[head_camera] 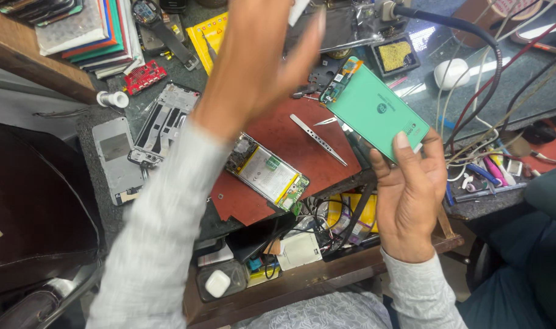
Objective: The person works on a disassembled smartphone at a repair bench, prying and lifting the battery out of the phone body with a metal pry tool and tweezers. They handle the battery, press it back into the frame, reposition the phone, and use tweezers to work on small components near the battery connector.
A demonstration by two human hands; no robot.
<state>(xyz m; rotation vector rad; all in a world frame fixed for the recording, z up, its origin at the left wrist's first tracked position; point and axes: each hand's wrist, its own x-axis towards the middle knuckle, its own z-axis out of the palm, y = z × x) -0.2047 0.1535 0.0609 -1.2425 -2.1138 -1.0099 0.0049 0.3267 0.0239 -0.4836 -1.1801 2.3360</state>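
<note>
Head view: right hand [410,201] fingers [402,146] pinch the green phone back [375,109] by one edge; left hand [259,61], blurred, seems spread and empty. The panel could slip onto the desk [95,122].

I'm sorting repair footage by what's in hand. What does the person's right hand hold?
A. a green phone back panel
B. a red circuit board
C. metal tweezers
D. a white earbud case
A: the right hand grips the green phone back panel by its lower edge, while the tweezers lie on the red mat.
</note>
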